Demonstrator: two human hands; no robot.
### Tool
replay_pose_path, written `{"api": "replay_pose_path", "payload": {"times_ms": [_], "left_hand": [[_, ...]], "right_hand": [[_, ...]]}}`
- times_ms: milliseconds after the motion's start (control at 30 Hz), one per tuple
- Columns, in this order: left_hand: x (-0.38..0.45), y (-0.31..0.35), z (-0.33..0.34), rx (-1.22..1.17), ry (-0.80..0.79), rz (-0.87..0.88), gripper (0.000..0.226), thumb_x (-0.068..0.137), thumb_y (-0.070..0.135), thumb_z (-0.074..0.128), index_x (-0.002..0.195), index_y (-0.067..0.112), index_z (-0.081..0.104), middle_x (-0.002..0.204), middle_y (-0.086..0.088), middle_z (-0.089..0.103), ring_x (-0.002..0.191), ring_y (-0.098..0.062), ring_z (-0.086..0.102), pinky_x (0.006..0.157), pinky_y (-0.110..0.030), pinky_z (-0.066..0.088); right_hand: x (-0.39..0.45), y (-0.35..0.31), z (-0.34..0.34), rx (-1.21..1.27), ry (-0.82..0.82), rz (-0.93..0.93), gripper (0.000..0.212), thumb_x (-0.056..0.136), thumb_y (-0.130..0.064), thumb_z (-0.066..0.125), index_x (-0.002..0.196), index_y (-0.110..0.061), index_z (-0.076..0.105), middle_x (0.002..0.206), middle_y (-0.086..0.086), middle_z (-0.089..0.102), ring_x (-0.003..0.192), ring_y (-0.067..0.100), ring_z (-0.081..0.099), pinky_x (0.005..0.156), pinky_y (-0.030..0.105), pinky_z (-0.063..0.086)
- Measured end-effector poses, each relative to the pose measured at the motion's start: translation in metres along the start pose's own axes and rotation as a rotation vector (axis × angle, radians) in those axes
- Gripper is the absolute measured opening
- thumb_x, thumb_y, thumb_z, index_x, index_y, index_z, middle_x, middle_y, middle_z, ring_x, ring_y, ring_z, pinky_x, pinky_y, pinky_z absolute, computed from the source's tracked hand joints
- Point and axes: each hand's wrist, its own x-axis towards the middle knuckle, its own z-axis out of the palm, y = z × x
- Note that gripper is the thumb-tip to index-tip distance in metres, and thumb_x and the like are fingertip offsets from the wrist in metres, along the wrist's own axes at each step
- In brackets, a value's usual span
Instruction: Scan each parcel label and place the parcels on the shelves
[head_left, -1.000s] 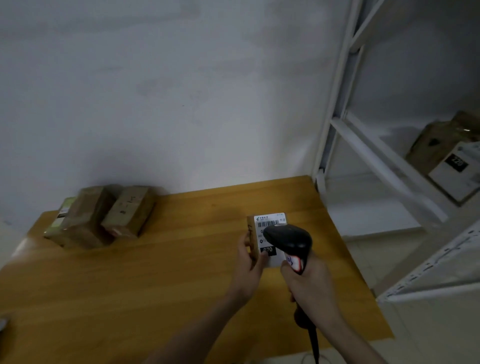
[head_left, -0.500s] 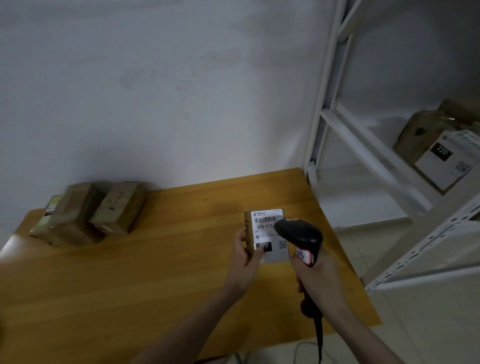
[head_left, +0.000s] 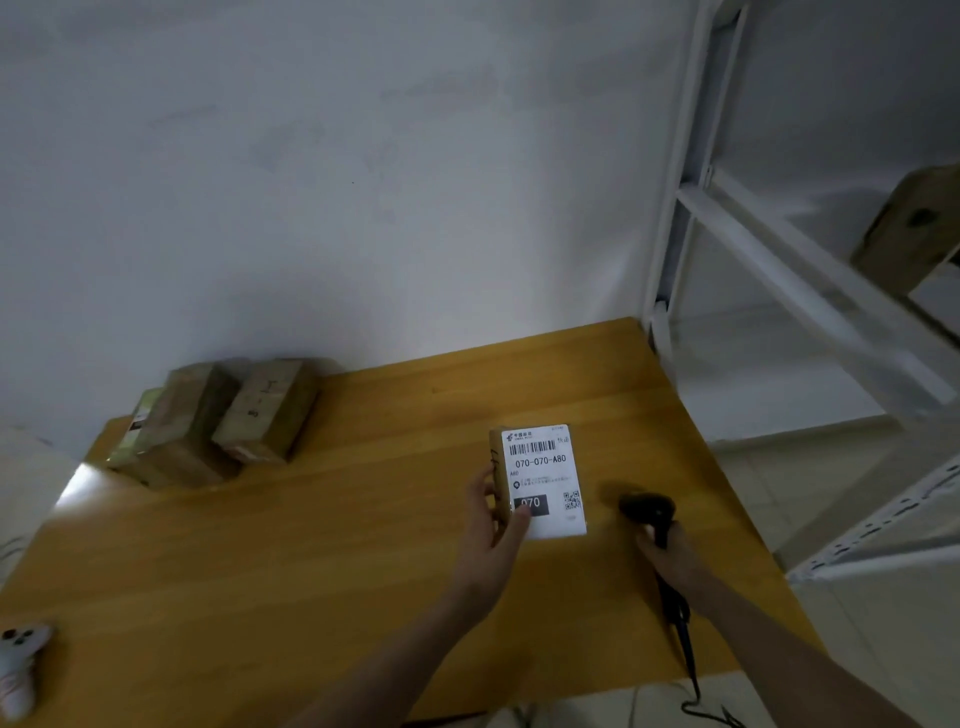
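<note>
A small cardboard parcel (head_left: 543, 470) with a white label reading 070-070-A80 faces me above the wooden table (head_left: 363, 545). My left hand (head_left: 493, 517) grips its left side, thumb on the label's lower corner. My right hand (head_left: 670, 556) holds a black barcode scanner (head_left: 649, 512) by the handle, low over the table to the right of the parcel, its head clear of the label. The scanner's cable (head_left: 685, 654) trails off the table's front edge.
Three cardboard parcels (head_left: 218, 421) sit together at the table's far left by the wall. A white metal shelf rack (head_left: 769, 270) stands to the right, with a brown parcel (head_left: 909, 228) on one shelf. A white controller (head_left: 21, 660) lies at the table's front left.
My right hand has lowered the scanner and drawn it right, away from the label it covered a second ago. The parcel stays in my left hand, its whole label showing.
</note>
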Motion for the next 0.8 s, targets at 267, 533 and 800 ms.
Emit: {"api": "replay_pose_path", "payload": {"times_ms": [267, 533, 800], "left_hand": [[0.005, 0.009, 0.028, -0.038, -0.118, 0.045, 0.04, 0.097, 0.01, 0.053, 0.128, 0.031, 0.037, 0.126, 0.001, 0.055, 0.107, -0.009, 0.063, 0.081, -0.025, 0.054], [-0.009, 0.059, 0.116, -0.032, -0.351, 0.181, 0.039, 0.094, 0.021, 0.052, 0.125, 0.036, 0.035, 0.124, 0.013, 0.052, 0.109, 0.008, 0.055, 0.084, -0.015, 0.049], [-0.084, 0.069, 0.231, -0.061, -0.476, 0.197, 0.022, 0.098, 0.04, 0.045, 0.119, 0.042, 0.039, 0.122, 0.014, 0.055, 0.106, 0.003, 0.058, 0.078, -0.014, 0.05]], "right_hand": [[-0.037, -0.01, -0.018, 0.102, 0.343, -0.244, 0.042, 0.099, -0.032, 0.047, 0.134, -0.01, 0.044, 0.13, 0.009, 0.045, 0.115, 0.021, 0.046, 0.094, 0.031, 0.039], [-0.134, -0.028, -0.084, 0.591, 0.129, -0.469, 0.04, 0.092, -0.038, 0.055, 0.131, -0.039, 0.044, 0.125, -0.02, 0.059, 0.113, 0.001, 0.058, 0.084, 0.02, 0.051], [-0.221, 0.063, -0.149, 0.753, 0.422, -0.384, 0.034, 0.086, -0.028, 0.058, 0.119, -0.032, 0.052, 0.119, 0.001, 0.061, 0.101, 0.016, 0.066, 0.082, 0.031, 0.055]]}}
